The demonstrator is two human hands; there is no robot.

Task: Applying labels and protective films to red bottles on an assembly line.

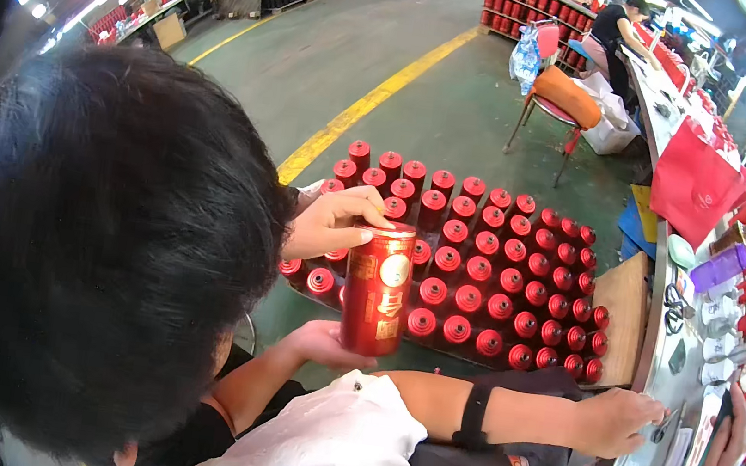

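Head view, at the tabletop: the left hand, at the near edge, has its fingers curled together, tips beside a small dark tool, possibly scissors; whether they clamp it cannot be told. The right hand, farther in, sets its fingers against a slender dark object; its grip is likewise unclear. The tool lies just inside the near edge, long axis slanting, its pointing end unresolved; the object's long axis runs roughly along that edge. Good handling would probably mean a light pinch, knuckles clear of the tool. Outward, past the left forearm, a co-worker holds a red canister nearly upright, hands at lid and base, beside red-lidded canisters.
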